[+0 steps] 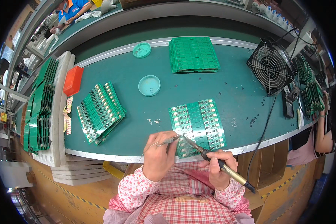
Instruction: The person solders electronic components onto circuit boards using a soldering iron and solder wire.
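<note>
A soldering iron [233,174] with a gold-coloured handle is gripped in my right hand [219,168], its tip slanting up and left over the board. My left hand [158,158] pinches a thin metallic, pen-like solder wire holder [168,140], with fine wire trailing from it. Both tips come close together above the left part of a green circuit board panel [196,125]. Whether they touch the panel cannot be made out. Rows of small white and black components run along the panel, which lies flat at the table's front edge. My left fingers cover part of its lower left side.
Populated boards [100,112] are stacked at left, beside a red bin [73,81] and a foam rack of boards [41,108]. Behind are a green board stack [194,54] and two round dishes [149,85] [142,50]. A fan [271,69] and black cable [266,130] occupy the right.
</note>
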Available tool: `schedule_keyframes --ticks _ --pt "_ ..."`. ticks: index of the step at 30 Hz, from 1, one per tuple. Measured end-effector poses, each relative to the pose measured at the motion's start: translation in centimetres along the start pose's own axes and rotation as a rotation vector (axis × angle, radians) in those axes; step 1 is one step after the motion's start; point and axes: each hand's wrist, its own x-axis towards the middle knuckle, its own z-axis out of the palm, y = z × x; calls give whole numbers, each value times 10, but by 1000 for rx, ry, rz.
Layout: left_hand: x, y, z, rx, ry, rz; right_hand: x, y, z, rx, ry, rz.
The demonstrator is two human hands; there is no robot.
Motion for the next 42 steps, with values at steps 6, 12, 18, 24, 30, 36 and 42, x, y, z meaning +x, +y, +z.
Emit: schedule_keyframes --ticks 6,12,18,24,30,36,42 --pt "0 0 2 -9 11 -8 2 2 3 -28 -32 57" --pt "0 0 0 -9 4 -8 2 6 5 -33 -56 69" --pt "2 1 -1 -11 -2 -5 8 12 0 -72 -125 -90" --pt "2 0 -3 -6 -13 7 15 11 -1 -97 -166 -237" --pt "3 1 -2 10 -20 19 11 8 -2 -144 -111 -199" --pt "2 2 -2 16 -7 21 6 6 -11 -93 -23 -118" --pt "1 0 0 8 2 17 -3 6 -11 -110 49 -67"
